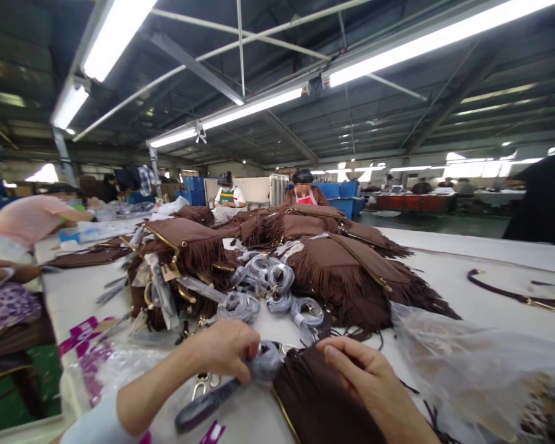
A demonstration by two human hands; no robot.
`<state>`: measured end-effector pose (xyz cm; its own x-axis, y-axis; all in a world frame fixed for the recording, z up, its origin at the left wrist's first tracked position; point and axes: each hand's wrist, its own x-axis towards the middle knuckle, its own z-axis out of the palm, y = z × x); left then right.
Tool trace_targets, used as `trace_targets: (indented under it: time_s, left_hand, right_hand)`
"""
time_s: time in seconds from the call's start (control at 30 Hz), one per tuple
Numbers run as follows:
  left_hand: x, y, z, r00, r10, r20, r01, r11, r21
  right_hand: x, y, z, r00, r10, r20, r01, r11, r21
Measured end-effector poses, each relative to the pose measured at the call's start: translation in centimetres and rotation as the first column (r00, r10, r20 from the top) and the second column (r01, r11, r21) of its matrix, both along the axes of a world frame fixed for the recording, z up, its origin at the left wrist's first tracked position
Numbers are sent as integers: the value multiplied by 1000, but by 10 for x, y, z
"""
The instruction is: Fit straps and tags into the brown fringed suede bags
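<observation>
In the head view my left hand (pixel 226 350) is closed around a coiled strap wrapped in grey plastic (pixel 266 362), just left of a dark brown fringed bag (pixel 321 394). My right hand (pixel 363 373) lies over that bag, thumb and fingertips together at its upper edge among the fringe. Below my left hand lies a dark handle in plastic (pixel 206 407), with metal clasps (pixel 203 385) close by. Beyond my hands, several wrapped strap coils (pixel 238 306) sit between two heaps of fringed brown bags (pixel 346 265).
Clear plastic bags (pixel 472 364) spread over the right of the white table (pixel 439 262), near a loose brown strap (pixel 499 290). Purple tags (pixel 81 336) lie at the left. Co-workers sit at the left edge and across the table. Blue bins (pixel 340 196) stand behind.
</observation>
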<state>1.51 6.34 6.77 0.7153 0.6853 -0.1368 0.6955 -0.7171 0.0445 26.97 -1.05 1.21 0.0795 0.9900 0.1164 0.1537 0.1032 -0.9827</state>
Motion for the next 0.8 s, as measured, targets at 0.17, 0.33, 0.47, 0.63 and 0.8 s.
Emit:
trace_targets:
  time_s: [0.17, 0.33, 0.47, 0.63, 0.8]
  left_hand:
    - [34, 0, -16, 993, 117, 12, -117, 990, 83]
    - [67, 26, -50, 979, 202, 13, -202, 978, 59]
    - [71, 39, -60, 980, 195, 31, -193, 980, -39]
    - [62, 40, -57, 936, 250, 249, -238, 968, -79]
    - [61, 30, -55, 766, 291, 572, -185, 954, -238]
  right_hand:
    - [-6, -2, -1, 991, 99, 90, -102, 994, 30]
    - [-4, -7, 3, 988, 68, 135, -80, 993, 85]
    - [-4, -7, 2, 979, 59, 196, -76, 993, 85]
    - [-8, -7, -2, 952, -26, 304, -14, 992, 129]
    - [-15, -7, -4, 901, -182, 394, 80, 962, 262]
